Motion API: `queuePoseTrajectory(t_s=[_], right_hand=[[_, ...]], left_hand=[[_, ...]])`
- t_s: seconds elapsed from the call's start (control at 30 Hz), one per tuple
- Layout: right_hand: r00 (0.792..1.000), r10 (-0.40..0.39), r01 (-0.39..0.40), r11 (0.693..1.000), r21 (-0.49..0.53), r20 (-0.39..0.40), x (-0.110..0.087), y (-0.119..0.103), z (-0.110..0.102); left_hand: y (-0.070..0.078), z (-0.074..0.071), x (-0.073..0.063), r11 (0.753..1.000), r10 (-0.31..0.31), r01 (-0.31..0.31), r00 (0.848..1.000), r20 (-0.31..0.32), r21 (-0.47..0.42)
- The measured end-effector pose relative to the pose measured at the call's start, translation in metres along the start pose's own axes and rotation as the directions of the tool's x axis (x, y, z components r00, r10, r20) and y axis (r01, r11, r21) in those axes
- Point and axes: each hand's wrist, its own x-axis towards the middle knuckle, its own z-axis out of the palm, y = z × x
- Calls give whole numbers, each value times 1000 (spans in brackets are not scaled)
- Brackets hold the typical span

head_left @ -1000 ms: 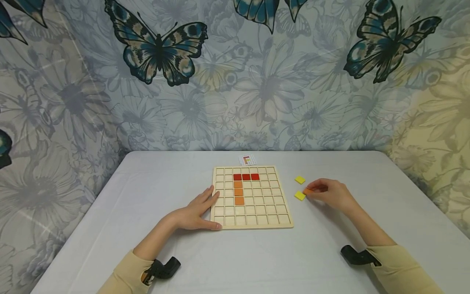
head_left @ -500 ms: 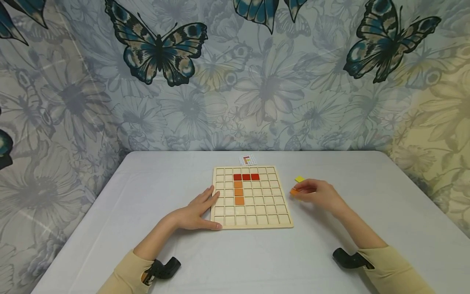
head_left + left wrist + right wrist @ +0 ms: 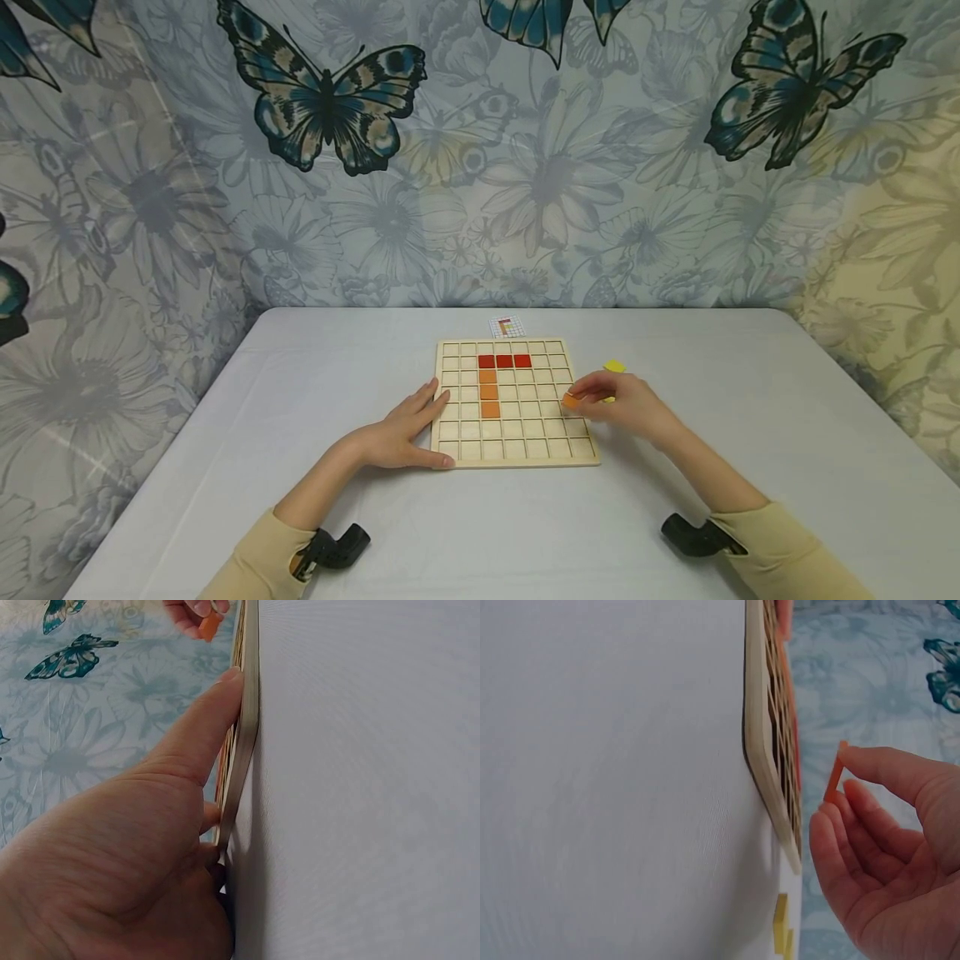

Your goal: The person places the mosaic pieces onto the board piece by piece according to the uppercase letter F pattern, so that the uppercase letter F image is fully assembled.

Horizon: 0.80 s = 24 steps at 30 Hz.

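A wooden grid board (image 3: 525, 451) lies on the table. Three red tiles (image 3: 504, 361) fill a row of cells near its far edge, and below the leftmost of them runs a column of orange tiles (image 3: 489, 392). My left hand (image 3: 397, 429) rests at the board's left edge, fingers spread and thumb on the near corner. Between thumb and fingertips, my right hand (image 3: 618, 402) pinches an orange square tile (image 3: 835, 772) over the board's right edge. In the right wrist view the tile is held above the board, tilted on edge.
Two yellow tiles lie right of the board; one yellow tile (image 3: 615, 366) shows behind the right hand, the other is mostly hidden by it. A small printed pattern card (image 3: 507, 327) lies beyond the board's far edge. The white-covered table (image 3: 480, 533) meets a butterfly-patterned backdrop.
My right hand has carried the orange tile leftward from beside the yellow tiles to over the board's right edge. The left hand has stayed in place.
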Motion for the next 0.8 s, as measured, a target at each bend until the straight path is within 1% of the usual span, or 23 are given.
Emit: queuePoseTrajectory(t_s=[0.1,0.27,0.37,0.53,0.8], right_hand=[[1000,-11,11,1000,-2,1,1,-5,6],[999,-21,20,999,37,32,3,-8,15],[998,-42,39,998,52,56,3,-10,20],[994,-83,82,996,19,69,4,-14,28],[986,-127,127,992,2,105,6,-23,36]], left_hand=[[0,0,0,1000,-1,1,1000,0,0],[0,0,1,1000,0,0,1000,-2,3],[0,0,1,1000,0,0,1000,-3,7],[0,1,1,1000,-3,3,1000,-4,10],[-1,2,1,1000,-3,3,1000,-5,15]])
